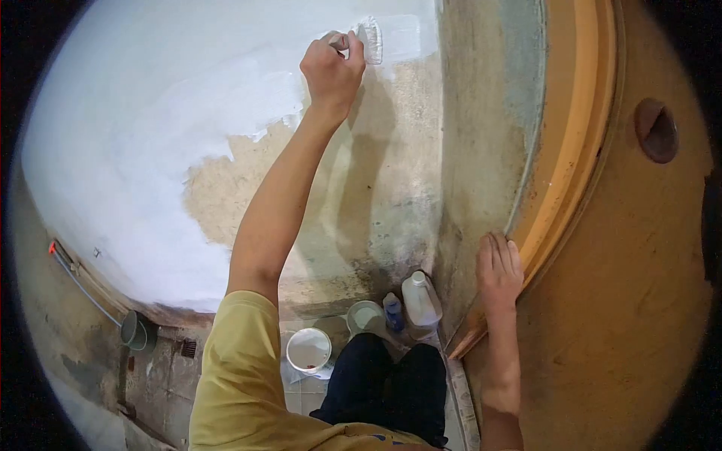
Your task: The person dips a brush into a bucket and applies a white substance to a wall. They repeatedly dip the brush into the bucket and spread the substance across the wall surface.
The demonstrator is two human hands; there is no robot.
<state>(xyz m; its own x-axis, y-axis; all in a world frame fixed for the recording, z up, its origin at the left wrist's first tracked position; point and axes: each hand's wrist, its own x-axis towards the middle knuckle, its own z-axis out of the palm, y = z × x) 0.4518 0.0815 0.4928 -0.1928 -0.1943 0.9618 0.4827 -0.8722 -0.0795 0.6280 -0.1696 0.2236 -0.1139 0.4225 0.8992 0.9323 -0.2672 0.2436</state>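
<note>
My left hand is raised against the wall, fingers closed around a paintbrush. White paint coats its bristles, which touch the wall; most of the handle is hidden by my fingers. Fresh white paint surrounds a bare, beige-grey patch below the brush. Lower on the right, my right hand has its fingers bent together over the edge of an orange-brown wooden door frame. By my legs stands a white paint bucket with some white inside.
Beside my knees are a pale round tub, a blue bottle and a white jug. A dark bucket and a long pole are at the far left. An orange-brown door panel with a dark oval hole fills the right.
</note>
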